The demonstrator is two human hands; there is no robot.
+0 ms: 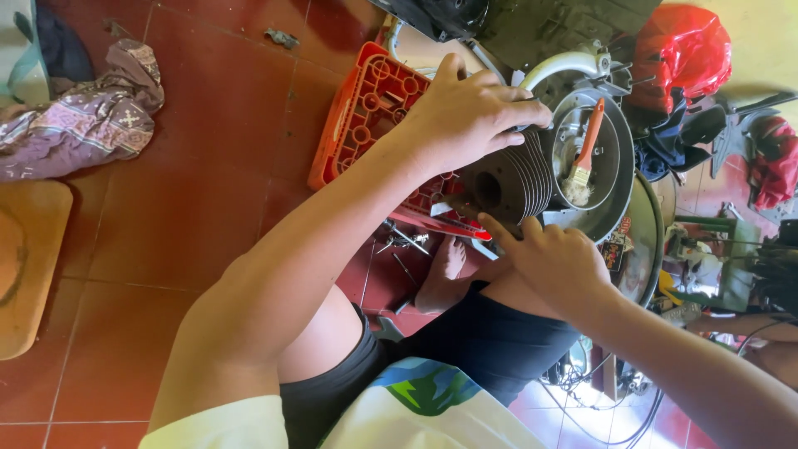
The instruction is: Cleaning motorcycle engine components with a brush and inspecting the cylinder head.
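Both hands hold a dark finned engine cylinder (509,183) over the lap: the left hand (465,112) clasps its upper fins, the right hand (555,259) supports it from beneath, fingers curled. In my judgement, a firm, level grip clear of the bore serves best. Beside it, a grey metal pan (611,199) contains an orange-handled paintbrush (584,154); the orange plastic crate (362,112) holds nothing discernible.

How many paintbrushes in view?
1. An orange-handled brush lies in the round metal pan, just right of the finned cylinder that both hands grip. Clutter at right could hide more.
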